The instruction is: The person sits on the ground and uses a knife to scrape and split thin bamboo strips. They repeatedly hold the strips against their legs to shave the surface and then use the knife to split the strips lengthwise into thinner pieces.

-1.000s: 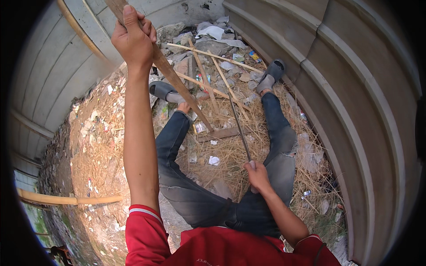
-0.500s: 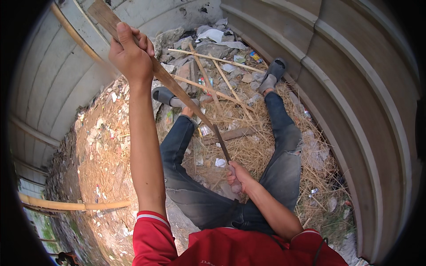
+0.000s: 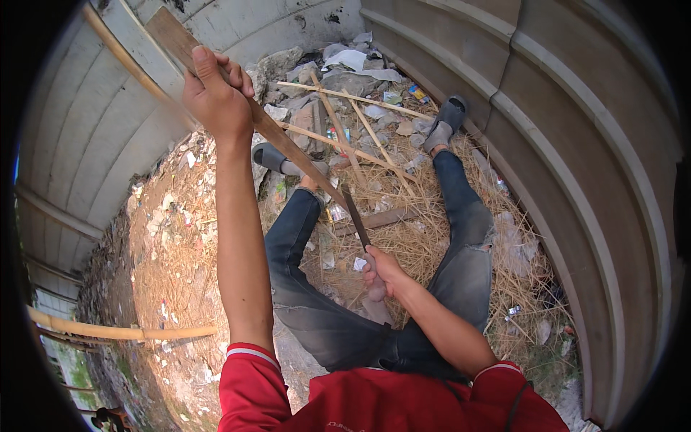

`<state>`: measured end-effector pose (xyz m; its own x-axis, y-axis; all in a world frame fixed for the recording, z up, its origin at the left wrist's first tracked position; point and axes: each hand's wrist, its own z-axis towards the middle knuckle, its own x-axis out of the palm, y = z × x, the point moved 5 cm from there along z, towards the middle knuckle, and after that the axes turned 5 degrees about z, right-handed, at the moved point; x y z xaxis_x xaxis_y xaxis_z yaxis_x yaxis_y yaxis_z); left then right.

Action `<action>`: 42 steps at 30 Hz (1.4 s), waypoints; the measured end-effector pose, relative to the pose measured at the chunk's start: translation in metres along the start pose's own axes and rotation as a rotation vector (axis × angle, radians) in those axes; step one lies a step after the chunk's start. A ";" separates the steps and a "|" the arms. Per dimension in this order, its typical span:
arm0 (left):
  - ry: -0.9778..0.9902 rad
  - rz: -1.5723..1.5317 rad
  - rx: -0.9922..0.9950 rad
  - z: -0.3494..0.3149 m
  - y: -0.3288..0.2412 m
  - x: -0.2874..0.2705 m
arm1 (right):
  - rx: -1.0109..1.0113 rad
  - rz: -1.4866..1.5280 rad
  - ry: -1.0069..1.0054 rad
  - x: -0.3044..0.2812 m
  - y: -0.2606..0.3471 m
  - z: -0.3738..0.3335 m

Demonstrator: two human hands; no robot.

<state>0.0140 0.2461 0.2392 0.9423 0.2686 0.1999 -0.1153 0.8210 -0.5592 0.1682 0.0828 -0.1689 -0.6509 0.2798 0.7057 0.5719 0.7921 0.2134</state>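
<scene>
My left hand (image 3: 222,101), raised at the upper left, is closed around a long flat wooden strip (image 3: 288,149) near its upper end. The strip slants down to the right toward my lap. My right hand (image 3: 386,271), low between my thighs, is wrapped around the thick handle of a knife (image 3: 355,218) with a dark blade. The blade points up and away, lying along the strip's lower part; whether its edge touches the wood I cannot tell. Below the handle a pale wooden end (image 3: 376,311) shows, probably the strip's lower end, partly hidden by my hand.
Several thin bamboo sticks (image 3: 381,147) lie crossed between my feet. A short dark board (image 3: 385,219) rests on straw (image 3: 432,237). Rubble and litter (image 3: 309,79) lie at the far end. A corrugated metal wall (image 3: 576,165) rises close on the right; bamboo poles (image 3: 129,333) are at left.
My right hand has moved slightly up and away along the strip with the knife. The left hand keeps its hold on the strip. The whole view has shifted a little.
</scene>
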 end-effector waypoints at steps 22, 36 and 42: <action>0.111 0.497 0.112 0.002 -0.007 -0.012 | -0.113 0.011 0.229 0.100 0.025 -0.072; 0.025 0.702 0.254 -0.019 -0.012 -0.019 | 0.007 0.044 0.775 0.217 0.078 -0.174; 0.097 0.299 -0.074 -0.080 0.023 -0.038 | 0.007 0.068 0.750 0.218 0.079 -0.188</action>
<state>0.0007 0.2141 0.1543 0.8960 0.4403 -0.0578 -0.3719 0.6728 -0.6396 0.1655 0.1048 0.1292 -0.0983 -0.1142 0.9886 0.5938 0.7905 0.1503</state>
